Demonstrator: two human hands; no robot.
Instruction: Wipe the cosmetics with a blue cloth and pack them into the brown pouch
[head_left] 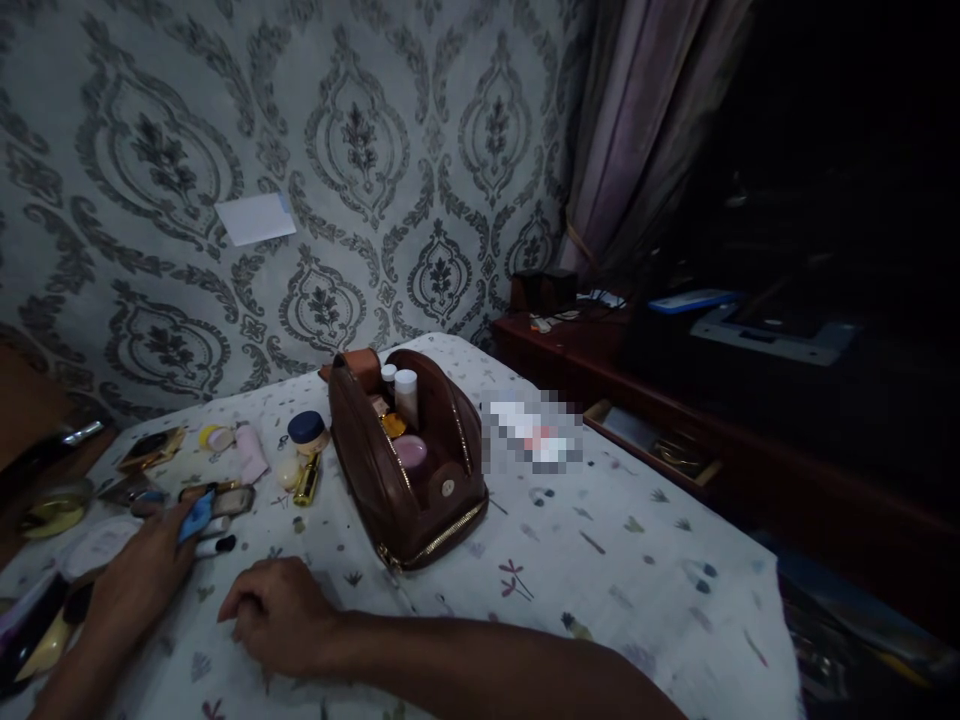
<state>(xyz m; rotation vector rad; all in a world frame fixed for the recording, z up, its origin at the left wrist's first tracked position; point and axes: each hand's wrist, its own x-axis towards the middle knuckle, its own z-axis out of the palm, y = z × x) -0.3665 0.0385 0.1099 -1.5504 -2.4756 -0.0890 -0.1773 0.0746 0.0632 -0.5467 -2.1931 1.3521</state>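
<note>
My left hand [146, 565] is low on the left, over a cluster of cosmetics. A small bright blue item [196, 515] shows at its fingers, its kind unclear. Close by lie a small tube with a black cap [216, 546] and a small glass bottle [234, 500]. My right hand [281, 615] rests on the patterned cloth with its fingers curled in and nothing visible in them. Beyond it stands a brown leather makeup bag [409, 520], unzipped. Inside are a white-capped bottle [406, 395], a pink round container [410, 452] and an amber item [394, 426].
Left of the bag are a dark-lidded jar [306, 430], a gold lipstick tube [307, 480] and a pink tube [250, 453]. A compact [150, 449] lies farther left. A blurred-out item [531, 432] is right of the bag. A dark red desk [555, 345] has an open drawer [651, 445].
</note>
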